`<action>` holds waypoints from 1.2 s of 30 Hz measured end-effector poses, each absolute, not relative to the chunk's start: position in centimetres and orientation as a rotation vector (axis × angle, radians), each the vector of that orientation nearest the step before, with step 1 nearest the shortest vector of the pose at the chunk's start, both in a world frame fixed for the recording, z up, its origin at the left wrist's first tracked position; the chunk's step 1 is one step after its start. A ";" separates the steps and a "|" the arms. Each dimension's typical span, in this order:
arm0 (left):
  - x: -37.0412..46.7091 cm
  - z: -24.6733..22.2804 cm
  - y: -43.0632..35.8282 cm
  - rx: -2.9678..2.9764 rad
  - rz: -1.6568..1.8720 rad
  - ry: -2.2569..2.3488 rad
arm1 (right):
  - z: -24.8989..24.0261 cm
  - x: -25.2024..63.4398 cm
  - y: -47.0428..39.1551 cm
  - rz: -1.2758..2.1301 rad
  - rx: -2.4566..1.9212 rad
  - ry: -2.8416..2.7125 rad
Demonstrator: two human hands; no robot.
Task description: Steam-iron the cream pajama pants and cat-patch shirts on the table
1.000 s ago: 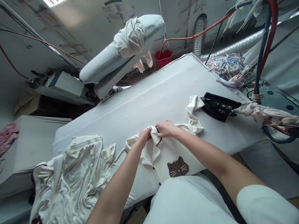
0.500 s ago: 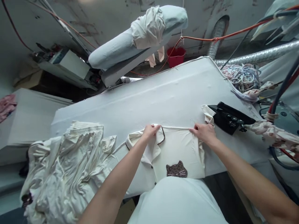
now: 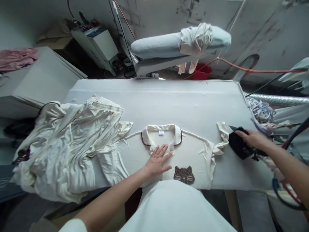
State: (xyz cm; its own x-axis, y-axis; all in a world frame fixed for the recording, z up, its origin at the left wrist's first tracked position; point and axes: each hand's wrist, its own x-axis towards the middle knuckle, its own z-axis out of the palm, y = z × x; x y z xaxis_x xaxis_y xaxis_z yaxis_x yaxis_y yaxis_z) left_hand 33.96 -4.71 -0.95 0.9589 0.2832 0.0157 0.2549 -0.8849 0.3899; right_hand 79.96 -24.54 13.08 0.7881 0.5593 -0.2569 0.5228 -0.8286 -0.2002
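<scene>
A cream collared shirt (image 3: pixel 193 145) with dark piping and a leopard-print cat patch (image 3: pixel 184 175) lies spread on the padded ironing table (image 3: pixel 164 100). My left hand (image 3: pixel 158 162) rests flat on its front just below the collar (image 3: pixel 177 135), fingers spread. At the right, my right hand (image 3: pixel 252 140) is wrapped round the handle of a black iron (image 3: pixel 238 145). The iron stands on the table beside the shirt's sleeve cuff (image 3: pixel 223 129), its tip close to the cuff. My palm and fingers hide part of the handle.
A heap of cream garments (image 3: pixel 72 138) covers the table's left end. Behind the table a padded sleeve arm (image 3: pixel 156 45) carries a bunched cloth (image 3: pixel 196 38). Hoses and cords (image 3: pixel 287 190) hang at the right, near a pile of fabric strips (image 3: pixel 260 109).
My left hand has let go of the collar and now lies flat lower on the shirt. My right hand has left the shoulder edge and taken hold of the iron. The view has shifted.
</scene>
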 end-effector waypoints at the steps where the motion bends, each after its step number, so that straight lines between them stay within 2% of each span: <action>1: 33.4 -0.9 -4.3 2.685 0.157 0.418 | 14.1 78.3 -24.2 0.662 -2.788 -0.859; 3: 31.4 -0.6 -3.2 2.604 0.294 0.502 | 15.9 73.9 -23.4 0.926 -2.641 -0.888; 6: 28.3 -0.1 -1.2 2.455 0.438 0.537 | 17.0 65.7 -20.7 1.081 -2.489 -1.095; 9: 28.5 1.5 1.8 2.194 0.594 0.741 | 15.8 57.0 -15.1 1.228 -2.376 -1.409; 11: 31.5 3.4 4.2 1.978 0.665 0.947 | 14.3 51.9 -10.8 1.245 -2.292 -1.610; 13: 36.2 5.1 6.4 1.734 0.475 1.015 | 12.6 48.2 -7.4 1.230 -2.281 -1.742; 15: 41.3 5.8 7.7 1.495 0.127 0.965 | 11.3 46.4 -5.9 1.204 -2.321 -1.816; 18: 47.4 5.2 8.4 1.357 -0.173 0.882 | 10.3 46.7 -7.2 1.165 -2.329 -1.849; 22: 51.4 3.2 9.2 1.440 -0.205 0.857 | 10.5 49.8 -10.0 1.093 -2.420 -1.678; 28: 51.9 2.1 11.3 1.675 -0.201 0.698 | 10.7 55.7 -8.2 0.940 -2.608 -1.255; 33: 51.7 2.7 12.8 2.336 -0.229 0.427 | 10.9 61.1 -8.0 0.914 -2.645 -0.961; 36: 52.6 3.0 13.6 2.484 -0.311 0.406 | 11.2 62.9 -9.0 0.963 -2.673 -0.770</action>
State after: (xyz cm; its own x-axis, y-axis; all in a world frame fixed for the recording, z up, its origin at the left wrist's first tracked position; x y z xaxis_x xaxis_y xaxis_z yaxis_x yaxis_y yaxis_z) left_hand 52.65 13.65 3.03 0.9258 0.2162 -0.3101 0.3557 -0.7757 0.5213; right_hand 62.88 -9.04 11.25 0.6526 0.5347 -0.5368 0.4063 -0.8450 -0.3477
